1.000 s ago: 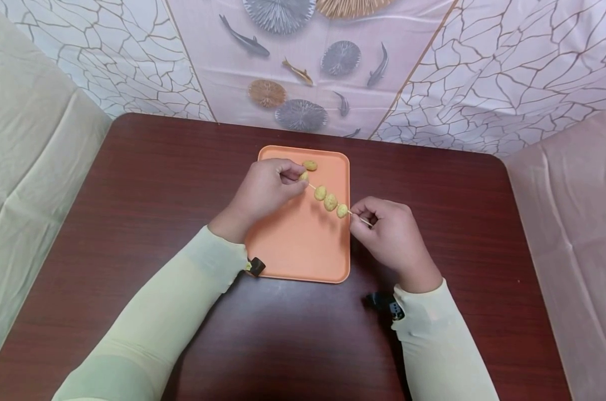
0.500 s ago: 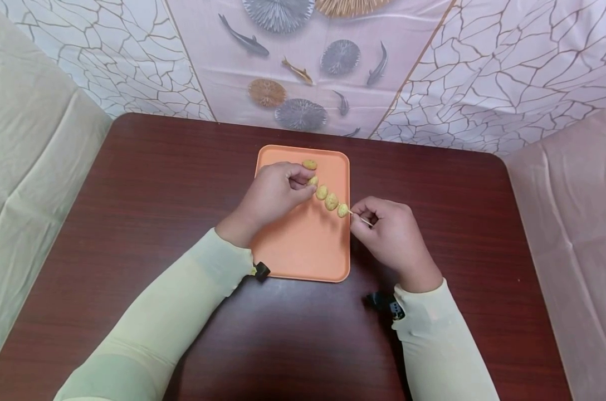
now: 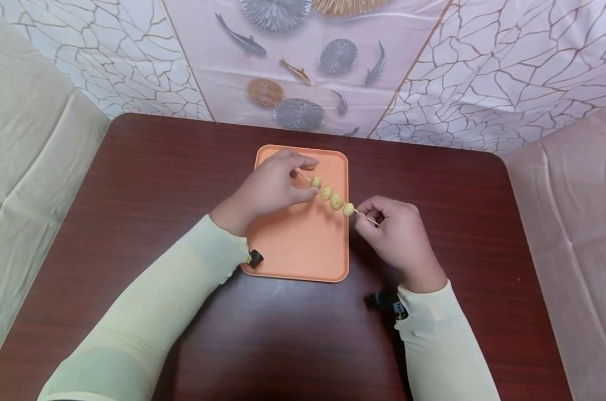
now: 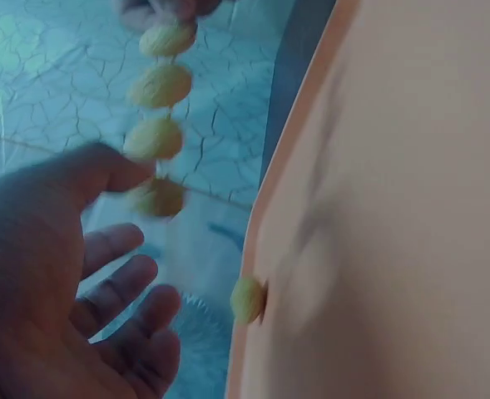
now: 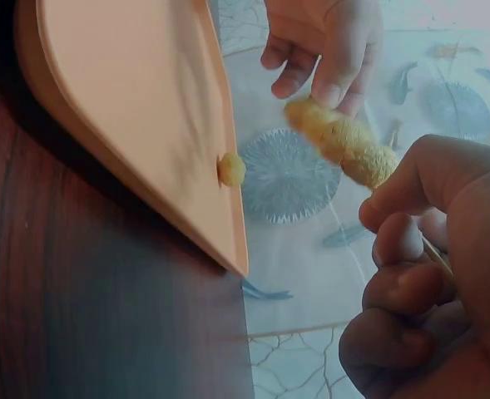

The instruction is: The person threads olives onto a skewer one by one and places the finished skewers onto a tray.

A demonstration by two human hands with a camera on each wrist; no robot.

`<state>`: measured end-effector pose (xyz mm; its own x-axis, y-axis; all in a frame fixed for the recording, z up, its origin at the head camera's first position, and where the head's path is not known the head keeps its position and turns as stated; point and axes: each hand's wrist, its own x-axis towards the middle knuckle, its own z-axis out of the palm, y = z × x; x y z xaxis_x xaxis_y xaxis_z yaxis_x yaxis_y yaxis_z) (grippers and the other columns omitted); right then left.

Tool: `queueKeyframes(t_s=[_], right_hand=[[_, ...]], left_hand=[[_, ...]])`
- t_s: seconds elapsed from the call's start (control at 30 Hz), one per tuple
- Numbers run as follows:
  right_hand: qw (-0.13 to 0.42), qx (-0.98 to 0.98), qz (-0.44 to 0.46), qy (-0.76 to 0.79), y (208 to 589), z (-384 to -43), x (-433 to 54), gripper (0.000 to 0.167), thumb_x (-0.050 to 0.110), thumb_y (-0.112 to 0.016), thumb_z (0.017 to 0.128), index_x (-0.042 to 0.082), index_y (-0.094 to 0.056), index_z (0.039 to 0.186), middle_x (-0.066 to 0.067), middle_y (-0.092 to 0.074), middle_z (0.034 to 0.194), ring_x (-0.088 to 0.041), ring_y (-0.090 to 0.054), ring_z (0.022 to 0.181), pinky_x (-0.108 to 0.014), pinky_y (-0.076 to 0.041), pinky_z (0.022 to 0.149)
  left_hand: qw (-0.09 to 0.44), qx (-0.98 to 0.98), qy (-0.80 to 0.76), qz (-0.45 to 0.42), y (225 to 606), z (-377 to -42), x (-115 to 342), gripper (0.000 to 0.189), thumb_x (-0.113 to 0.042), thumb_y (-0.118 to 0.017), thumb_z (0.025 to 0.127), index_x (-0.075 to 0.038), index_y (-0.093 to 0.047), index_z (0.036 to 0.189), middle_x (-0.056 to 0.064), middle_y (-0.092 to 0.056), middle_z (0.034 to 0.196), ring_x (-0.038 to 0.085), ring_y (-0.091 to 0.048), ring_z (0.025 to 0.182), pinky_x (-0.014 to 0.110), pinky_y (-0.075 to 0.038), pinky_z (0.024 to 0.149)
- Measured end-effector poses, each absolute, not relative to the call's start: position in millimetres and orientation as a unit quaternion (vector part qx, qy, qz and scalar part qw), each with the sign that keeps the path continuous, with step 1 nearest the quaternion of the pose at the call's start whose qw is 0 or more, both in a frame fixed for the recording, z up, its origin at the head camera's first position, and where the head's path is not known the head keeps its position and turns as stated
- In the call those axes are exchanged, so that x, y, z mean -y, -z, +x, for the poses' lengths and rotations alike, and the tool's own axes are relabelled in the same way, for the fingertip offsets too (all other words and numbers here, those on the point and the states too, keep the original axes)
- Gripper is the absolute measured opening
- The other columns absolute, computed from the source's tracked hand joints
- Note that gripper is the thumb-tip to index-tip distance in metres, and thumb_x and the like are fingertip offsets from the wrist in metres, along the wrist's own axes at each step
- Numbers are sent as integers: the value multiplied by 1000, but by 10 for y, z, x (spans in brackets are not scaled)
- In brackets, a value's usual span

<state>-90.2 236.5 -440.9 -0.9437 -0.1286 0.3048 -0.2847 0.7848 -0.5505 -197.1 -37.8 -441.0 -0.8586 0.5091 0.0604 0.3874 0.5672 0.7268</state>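
A thin wooden skewer (image 3: 303, 175) carries several small yellow, potato-like balls (image 3: 337, 201) in a row, held slanting above the orange tray (image 3: 298, 250). My right hand (image 3: 395, 231) pinches the skewer's near end between thumb and fingers, just past the tray's right edge. My left hand (image 3: 268, 189) is at the far end, its fingers apart and extended. Its thumb lies against or very near the last ball (image 4: 160, 198) in the left wrist view; I cannot tell whether it touches. One loose ball (image 5: 231, 169) lies on the tray near its far edge, partly hidden by my left fingers in the head view.
The tray lies on a dark reddish-brown table (image 3: 458, 211). Patterned cloth (image 3: 333, 100) stands behind the table, and plain pale cloth (image 3: 27, 167) hangs at its sides. A small black device (image 3: 383, 301) is at my right wrist.
My left hand slid along the far ball, then let go and spread its fingers, uncovering the skewer's tip. The far ball now sits lower on the skewer. My right hand shifted slightly right.
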Motion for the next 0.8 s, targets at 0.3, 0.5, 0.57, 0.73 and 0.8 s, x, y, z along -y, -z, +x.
queueKeyframes(t_s=[0.3,0.5,0.57,0.73,0.8], right_hand=[[124,939,53,-317,4397,-915,-2497,13,8,-70,92,17,-79,87,1,-66,72,-16,-55,62,-22,-42,59],[120,939,23,-321,4407,-925,-2584,13,11,-70,93,18,-79,87,0,-66,71,-13,-53,58,-23,-42,57],[119,940,17,-321,4413,-929,-2604,13,11,-70,93,18,-79,87,0,-66,71,-12,-53,58,-23,-41,57],[110,939,11,-325,4427,-938,-2623,14,10,-69,93,18,-79,87,0,-66,72,-11,-53,58,-23,-41,56],[107,940,11,-325,4432,-942,-2621,14,10,-69,92,19,-79,87,0,-66,72,-11,-53,57,-23,-41,56]], left_hand=[[68,-912,-308,263,4488,-2243,408,76,-38,-87,94,-17,-59,161,14,-59,148,34,-57,134,50,-52,112],[78,-934,-265,226,4609,-2355,275,71,-39,-84,95,-17,-59,157,12,-62,138,31,-62,122,48,-54,111],[75,-938,-264,211,4643,-2385,222,66,-40,-83,95,-17,-61,154,9,-63,134,28,-62,118,46,-54,108],[58,-950,-265,154,4702,-2443,102,50,-43,-79,96,-15,-65,136,5,-63,120,25,-61,107,44,-55,100],[59,-956,-258,125,4716,-2461,66,47,-47,-77,97,-13,-63,126,5,-63,116,27,-62,103,44,-55,96]])
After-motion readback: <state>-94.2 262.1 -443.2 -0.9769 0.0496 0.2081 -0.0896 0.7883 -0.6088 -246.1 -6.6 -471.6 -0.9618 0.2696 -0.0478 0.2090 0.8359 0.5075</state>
